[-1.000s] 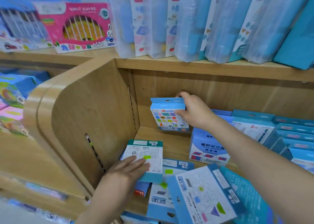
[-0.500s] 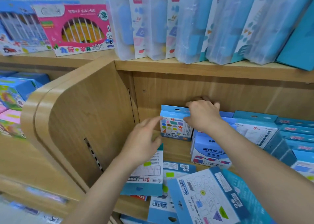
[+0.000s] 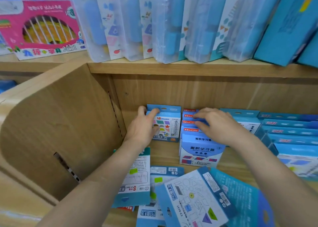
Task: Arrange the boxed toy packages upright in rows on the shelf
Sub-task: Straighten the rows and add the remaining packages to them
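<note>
Wooden shelf (image 3: 165, 153): left hand (image 3: 142, 130) grips shapes box (image 3: 169, 125), right hand (image 3: 218, 126) lies flat atop row (image 3: 201, 149).

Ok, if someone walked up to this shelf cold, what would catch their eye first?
Probably the two hands deep in the lower shelf: the left hand grips an upright box with coloured shapes at the back left, and the right hand rests on a row of blue boxes beside it. Next, the jumble of flat packages at the front edge, and the pink toy box on the upper level, far left.
</note>
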A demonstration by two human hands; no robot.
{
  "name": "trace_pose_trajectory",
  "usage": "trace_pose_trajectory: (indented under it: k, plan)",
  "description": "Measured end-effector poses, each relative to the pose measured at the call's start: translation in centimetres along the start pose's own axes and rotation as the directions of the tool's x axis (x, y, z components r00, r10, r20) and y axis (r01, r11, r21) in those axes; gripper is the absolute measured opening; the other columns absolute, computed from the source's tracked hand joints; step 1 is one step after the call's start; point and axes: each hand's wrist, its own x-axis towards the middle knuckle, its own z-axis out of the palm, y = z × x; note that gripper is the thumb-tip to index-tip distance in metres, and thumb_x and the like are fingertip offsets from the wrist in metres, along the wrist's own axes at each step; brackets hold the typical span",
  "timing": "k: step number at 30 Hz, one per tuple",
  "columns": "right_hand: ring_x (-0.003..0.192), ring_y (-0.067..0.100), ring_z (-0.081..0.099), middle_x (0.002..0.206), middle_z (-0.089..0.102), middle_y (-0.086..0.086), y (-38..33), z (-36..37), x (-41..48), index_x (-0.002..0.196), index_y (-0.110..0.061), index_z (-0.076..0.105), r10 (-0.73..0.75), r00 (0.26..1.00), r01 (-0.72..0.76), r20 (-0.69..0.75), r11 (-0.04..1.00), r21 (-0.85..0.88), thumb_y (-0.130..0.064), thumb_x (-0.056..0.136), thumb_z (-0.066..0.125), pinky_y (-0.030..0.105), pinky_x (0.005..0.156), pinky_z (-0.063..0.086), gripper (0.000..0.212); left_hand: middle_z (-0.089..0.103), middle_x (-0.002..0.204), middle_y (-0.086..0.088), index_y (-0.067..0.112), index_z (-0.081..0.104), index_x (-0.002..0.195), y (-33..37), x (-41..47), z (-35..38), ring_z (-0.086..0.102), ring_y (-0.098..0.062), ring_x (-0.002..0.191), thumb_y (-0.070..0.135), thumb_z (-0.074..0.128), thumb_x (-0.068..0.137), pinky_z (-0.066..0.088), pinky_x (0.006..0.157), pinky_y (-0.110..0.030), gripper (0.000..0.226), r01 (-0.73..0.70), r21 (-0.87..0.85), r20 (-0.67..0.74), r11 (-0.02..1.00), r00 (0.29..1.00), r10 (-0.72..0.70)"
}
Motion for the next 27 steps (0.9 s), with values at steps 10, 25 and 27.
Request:
trace_pose_trajectory:
  k: [10,25,27]
  plan:
    - [0.118,0.016,0.053,0.127,0.06,-0.003,0.9,0.7,-0.3,0.121,-0.019,0.062,-0.033,0.999,0.036,-0.021,0.983,0.182,-0.031,0.096,0.05,0.028,0.098,0.039,0.031,0.032,0.119,-0.007,0.026,0.037,0.122,1.2,0.7,0.5,0.053,-0.025,0.093,0.033,0.069,0.082,0.05,0.066,-0.034,0.051,0.01,0.06,-0.017,0.998,1.0,-0.009]
    - [0.129,0.005,0.041,0.137,0.049,-0.011,0.7,0.1,-8.9,0.127,-0.028,0.057,0.132,0.94,0.018,-0.316,0.902,0.431,-0.033,0.09,0.058,0.021,0.105,0.028,0.037,0.034,0.121,-0.007,0.026,0.038,0.124,1.3,0.3,0.2,0.045,-0.026,0.111,0.03,0.077,0.074,0.051,0.076,-0.037,0.064,0.04,0.008,-0.019,0.999,0.999,-0.04]
    - [0.119,0.0,0.049,0.124,0.056,-0.019,1.0,0.0,-11.0,0.12,-0.031,0.061,0.221,0.9,0.031,-0.375,0.827,0.561,-0.03,0.09,0.06,0.023,0.098,0.04,0.03,0.036,0.125,-0.006,0.026,0.041,0.126,1.6,-0.5,-0.8,0.042,-0.025,0.117,0.025,0.076,0.075,0.049,0.083,-0.036,0.061,0.045,-0.071,-0.049,0.996,0.998,-0.048]
